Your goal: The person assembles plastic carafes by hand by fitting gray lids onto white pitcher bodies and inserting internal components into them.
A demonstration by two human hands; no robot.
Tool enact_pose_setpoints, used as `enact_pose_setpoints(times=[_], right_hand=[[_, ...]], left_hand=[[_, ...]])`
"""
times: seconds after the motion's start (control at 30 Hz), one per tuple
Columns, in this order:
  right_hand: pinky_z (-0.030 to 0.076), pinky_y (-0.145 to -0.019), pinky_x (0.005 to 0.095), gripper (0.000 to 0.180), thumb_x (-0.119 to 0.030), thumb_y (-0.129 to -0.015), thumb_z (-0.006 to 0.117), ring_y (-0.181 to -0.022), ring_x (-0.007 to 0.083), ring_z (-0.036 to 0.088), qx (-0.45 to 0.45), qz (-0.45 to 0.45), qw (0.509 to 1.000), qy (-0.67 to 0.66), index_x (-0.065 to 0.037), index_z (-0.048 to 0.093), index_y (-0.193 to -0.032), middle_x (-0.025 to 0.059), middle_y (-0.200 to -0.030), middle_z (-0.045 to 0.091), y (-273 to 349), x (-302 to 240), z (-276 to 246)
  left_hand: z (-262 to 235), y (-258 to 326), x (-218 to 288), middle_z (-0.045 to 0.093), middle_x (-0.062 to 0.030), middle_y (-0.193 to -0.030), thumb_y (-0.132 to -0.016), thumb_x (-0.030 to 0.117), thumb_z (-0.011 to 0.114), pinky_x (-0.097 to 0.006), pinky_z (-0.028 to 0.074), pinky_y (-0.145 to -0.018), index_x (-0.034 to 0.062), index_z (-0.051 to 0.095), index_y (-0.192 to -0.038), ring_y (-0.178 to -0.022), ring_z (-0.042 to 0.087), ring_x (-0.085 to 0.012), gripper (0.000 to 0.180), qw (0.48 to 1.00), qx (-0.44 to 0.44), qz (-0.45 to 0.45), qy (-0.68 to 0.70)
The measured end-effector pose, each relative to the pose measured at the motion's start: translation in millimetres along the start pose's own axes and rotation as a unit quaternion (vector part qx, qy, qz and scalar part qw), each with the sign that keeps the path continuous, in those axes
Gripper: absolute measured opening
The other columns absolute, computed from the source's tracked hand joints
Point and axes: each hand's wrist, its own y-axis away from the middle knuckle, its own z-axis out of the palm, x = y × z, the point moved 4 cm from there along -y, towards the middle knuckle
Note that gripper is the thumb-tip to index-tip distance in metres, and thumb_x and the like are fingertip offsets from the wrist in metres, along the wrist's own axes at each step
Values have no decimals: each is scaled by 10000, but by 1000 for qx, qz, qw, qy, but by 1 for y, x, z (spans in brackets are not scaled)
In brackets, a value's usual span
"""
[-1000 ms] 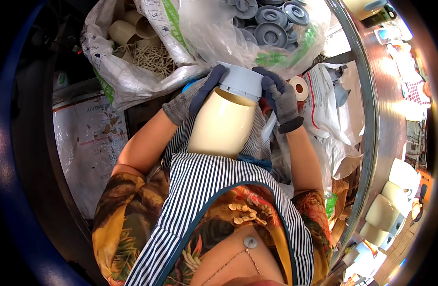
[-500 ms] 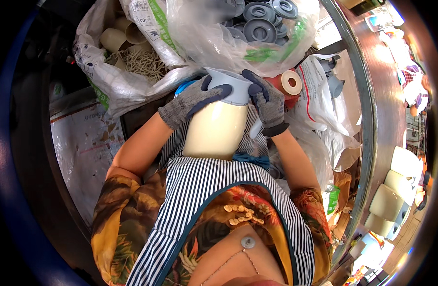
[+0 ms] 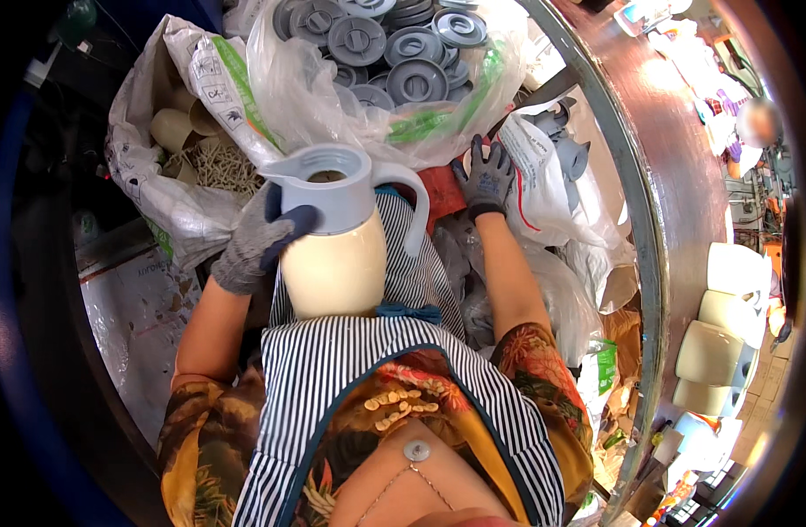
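Close against the worker's striped apron (image 3: 337, 351), a cream jug (image 3: 337, 272) stands nearly upright, its grey-blue collar (image 3: 343, 209) uppermost and its round, dark mouth open to view. Its spout (image 3: 278, 169) points to the worker's left and its looped handle (image 3: 417, 215) to the right. The left hand (image 3: 261, 239), in a grey glove with dark blue fingertips, is clamped on the jug at the collar. The right hand (image 3: 488, 178), gloved alike, is stretched out beyond the handle and well apart from it, fingers a little spread over a red thing (image 3: 440, 191); I cannot tell whether they grip it. Just past the jug, a clear bag (image 3: 333, 130) bulges with round grey lids (image 3: 418, 81). To its left, a white sack (image 3: 214, 75) gapes around cream cups (image 3: 170, 129) and a heap of thin pale pieces (image 3: 223, 167). Just beside the right hand lies a white bag (image 3: 530, 145) with grey parts (image 3: 572, 156) at its mouth. Farther right, a metal rail (image 3: 627, 145) borders a reddish-brown surface (image 3: 631, 79), and cream pieces (image 3: 710, 351) sit clustered well off on that side.
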Motion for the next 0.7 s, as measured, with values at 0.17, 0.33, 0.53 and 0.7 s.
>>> enact_pose_setpoints(times=[0.17, 0.33, 0.53, 0.7], right_hand=[[358, -986, 556, 593, -498, -862, 582, -1117, 360, 503, -57, -27, 998, -6, -135, 522, -1327, 152, -1220, 565, 18, 1, 8], [419, -949, 430, 445, -389, -903, 603, -962, 260, 577, -10, -44, 995, -84, -71, 586, -1215, 111, -979, 629, 4, 16, -8], [430, -721, 199, 372, -100, -907, 660, -830, 64, 524, 155, 199, 750, -612, 1, 545, -1246, 13, -933, 577, -6, 63, -146], [481, -808, 290, 430, -228, -966, 551, -927, 182, 602, 379, -50, 846, -371, 29, 504, -1308, 95, -1129, 602, -55, 47, -310]], left_hand=[[-3, -27, 50, 544, -161, -1292, -795, 231, 688, -350, 425, -1016, -63, 404, -1357, -1191, 529, -236, 695, 985, 14, 149, -80], [48, -100, 34, 558, -134, -1251, -708, 256, 805, -360, 418, -1017, -29, 443, -1338, -1161, 534, -232, 780, 976, -20, 180, -118], [125, -165, -29, 498, -146, -1372, -562, 352, 922, -390, 388, -1065, 16, 340, -1429, -1276, 480, -256, 1097, 923, -112, 321, -180], [134, -193, -74, 474, -171, -1372, -579, 428, 894, -418, 350, -1090, 41, 343, -1430, -1287, 459, -322, 1085, 894, -121, 330, -277]])
